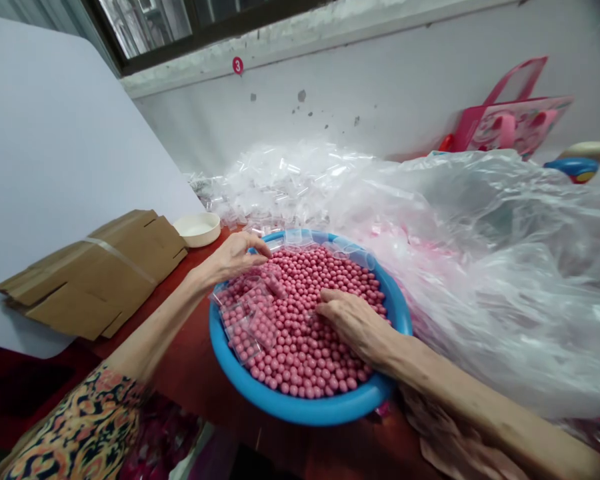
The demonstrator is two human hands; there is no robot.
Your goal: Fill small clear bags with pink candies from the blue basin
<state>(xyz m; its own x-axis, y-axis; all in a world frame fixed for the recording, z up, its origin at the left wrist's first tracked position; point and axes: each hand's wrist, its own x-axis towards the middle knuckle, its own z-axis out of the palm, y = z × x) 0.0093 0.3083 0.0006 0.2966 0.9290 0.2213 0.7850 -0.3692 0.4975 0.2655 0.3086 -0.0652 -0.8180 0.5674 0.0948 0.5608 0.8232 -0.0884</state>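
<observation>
- The left hand (235,259) bends over the rim of one blue tub (305,412). Its fingers curl a little. I cannot tell if they hold anything.
- The right hand (353,321) lies open on the pink beads (300,300), holding nothing.
- The tub sits low on a red table (190,373), easy for both hands to reach.
- There are about four small clear bags (243,320) with beads inside. The beads are too many to count.

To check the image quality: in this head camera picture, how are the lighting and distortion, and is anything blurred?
In the head view, the light is soft, with no hard shadows; the pink beads in the blue plastic basin look sharp; the window is bright; the plastic sheeting shows glare; the wide lens visibly bends the wall.
</observation>
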